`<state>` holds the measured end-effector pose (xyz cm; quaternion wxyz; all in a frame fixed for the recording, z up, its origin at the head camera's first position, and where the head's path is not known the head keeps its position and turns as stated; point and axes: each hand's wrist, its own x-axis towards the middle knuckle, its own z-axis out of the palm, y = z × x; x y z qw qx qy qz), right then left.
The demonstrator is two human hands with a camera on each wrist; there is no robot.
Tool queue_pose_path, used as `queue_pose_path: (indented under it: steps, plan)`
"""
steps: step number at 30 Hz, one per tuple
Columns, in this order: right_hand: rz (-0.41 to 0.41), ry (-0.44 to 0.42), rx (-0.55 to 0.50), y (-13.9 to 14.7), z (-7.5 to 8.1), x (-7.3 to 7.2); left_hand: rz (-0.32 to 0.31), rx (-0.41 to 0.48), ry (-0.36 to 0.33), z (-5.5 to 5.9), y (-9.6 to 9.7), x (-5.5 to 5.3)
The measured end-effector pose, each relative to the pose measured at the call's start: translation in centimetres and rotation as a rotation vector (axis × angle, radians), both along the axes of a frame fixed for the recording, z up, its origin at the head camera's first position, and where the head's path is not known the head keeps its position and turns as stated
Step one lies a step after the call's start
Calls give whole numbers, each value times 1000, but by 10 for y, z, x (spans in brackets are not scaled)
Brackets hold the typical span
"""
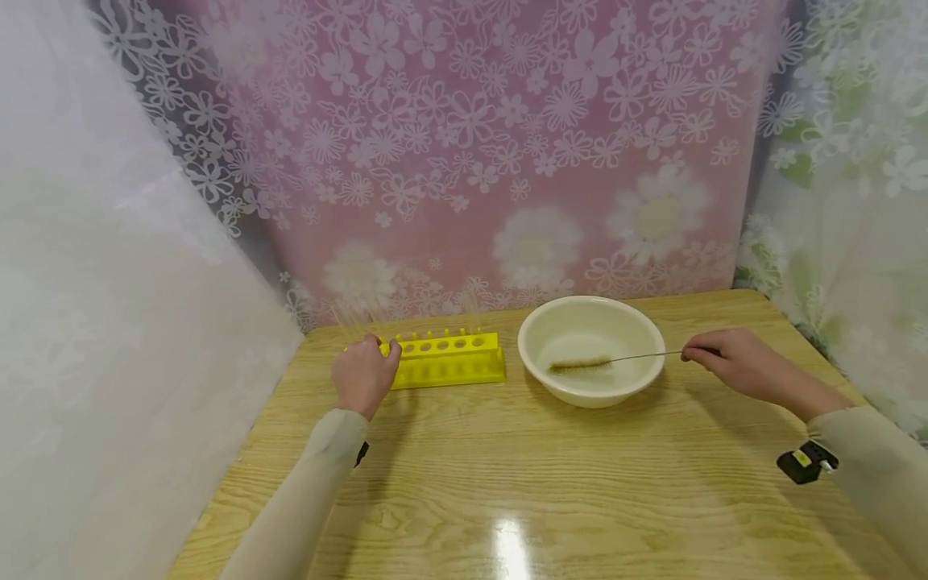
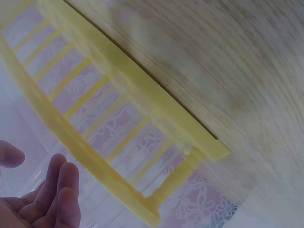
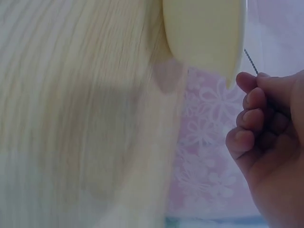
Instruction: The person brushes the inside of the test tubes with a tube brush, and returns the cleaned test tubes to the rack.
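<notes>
A yellow test tube rack (image 1: 449, 372) stands on the table, with faint clear test tubes (image 1: 472, 303) rising from its far side. My left hand (image 1: 364, 377) is over the rack's left end, overlapping it in the head view. In the left wrist view, that hand's thumb and loosely bent fingers (image 2: 66, 190) are apart, with nothing between them, beside the rack's top bar. My right hand (image 1: 743, 366) pinches the thin twisted-wire handle of a test tube brush (image 1: 580, 366) between thumb and forefinger. Its bristled end lies inside the white bowl (image 1: 590, 396), the wire crossing the rim.
The wooden table (image 1: 449, 475) reaches back to a pink flowered curtain (image 1: 464, 161). A pale sheet (image 1: 109, 282) hangs along the left side and another flowered curtain (image 1: 855, 225) along the right. The bowl stands just right of the rack.
</notes>
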<state>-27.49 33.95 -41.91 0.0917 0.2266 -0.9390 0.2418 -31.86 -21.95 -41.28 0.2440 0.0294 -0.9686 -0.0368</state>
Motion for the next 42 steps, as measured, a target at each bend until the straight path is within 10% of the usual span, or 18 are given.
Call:
queue_pose_path:
  steps: [10,42]
  plan:
    - [1,-212,-237,-2,-11,-2,-26,-53,36,-1,4,-1]
    - [-69,-212,-242,8,5,2,29,105,-82,-7,5,-15]
